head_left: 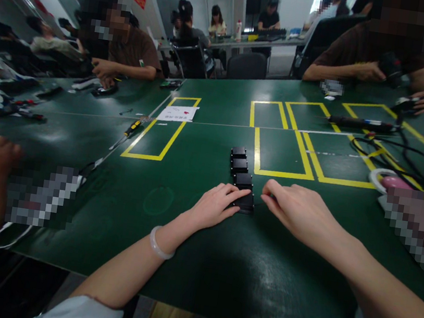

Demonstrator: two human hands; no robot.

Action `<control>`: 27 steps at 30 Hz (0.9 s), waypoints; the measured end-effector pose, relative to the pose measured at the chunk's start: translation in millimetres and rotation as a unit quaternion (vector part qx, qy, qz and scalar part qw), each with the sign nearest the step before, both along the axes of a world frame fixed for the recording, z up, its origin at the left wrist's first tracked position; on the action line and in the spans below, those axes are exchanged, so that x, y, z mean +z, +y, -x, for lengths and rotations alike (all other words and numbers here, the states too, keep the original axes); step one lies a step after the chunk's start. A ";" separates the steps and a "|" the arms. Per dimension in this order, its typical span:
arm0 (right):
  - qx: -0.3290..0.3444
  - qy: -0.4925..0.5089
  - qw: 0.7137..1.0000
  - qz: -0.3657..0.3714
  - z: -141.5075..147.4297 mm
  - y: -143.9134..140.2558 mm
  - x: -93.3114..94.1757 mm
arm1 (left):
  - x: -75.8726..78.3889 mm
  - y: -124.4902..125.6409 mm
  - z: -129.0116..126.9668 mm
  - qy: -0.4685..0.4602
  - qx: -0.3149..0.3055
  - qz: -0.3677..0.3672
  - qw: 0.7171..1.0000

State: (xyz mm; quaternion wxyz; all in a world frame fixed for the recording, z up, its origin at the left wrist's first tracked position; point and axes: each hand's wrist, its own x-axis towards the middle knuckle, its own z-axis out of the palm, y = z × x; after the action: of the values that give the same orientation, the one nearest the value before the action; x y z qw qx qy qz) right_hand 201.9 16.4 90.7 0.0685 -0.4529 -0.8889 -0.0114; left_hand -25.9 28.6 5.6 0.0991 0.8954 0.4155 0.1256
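hands (254, 207) flat — flanking black blocks (241, 177)

Row of blocks (241, 176) on table (189, 261), left hand (216, 204) touching nearest block, right hand (299, 211) just right, screwdriver (131, 129) far left.

One head-worn camera looks forward and down from the near edge of the green desk (189, 261), close over both forearms, facing the far edge; wide-angle bending probably exaggerates the desk's depth.

Probably an assembly workshop: green tape-marked worktable (206, 142), seated workers, screwdriver (132, 128).
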 end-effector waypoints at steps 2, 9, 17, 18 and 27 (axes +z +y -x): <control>0.002 0.018 1.000 0.007 -0.2 -0.4 -0.1 | -0.4 0.2 0.2 0.000 -0.003 -0.001 1.000; 0.001 0.030 0.999 0.026 0.9 -1.5 3.2 | -1.4 0.6 0.4 0.000 -0.002 -0.001 1.000; 0.004 0.035 0.999 0.021 -1.1 -1.1 0.9 | -1.2 0.3 0.1 0.002 0.001 0.001 1.000; 0.005 0.044 0.999 0.025 -1.1 -1.6 1.4 | -1.0 0.2 0.0 0.002 0.000 0.002 1.000; -0.004 0.016 1.000 0.021 -1.2 -0.4 0.2 | -1.1 0.5 0.2 -0.001 -0.002 0.001 1.000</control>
State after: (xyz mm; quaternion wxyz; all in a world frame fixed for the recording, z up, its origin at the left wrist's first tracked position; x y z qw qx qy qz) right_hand 203.1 16.0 90.9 0.0732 -0.4583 -0.8856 0.0147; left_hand -26.1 29.0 4.5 0.1006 0.8960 0.4139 0.1256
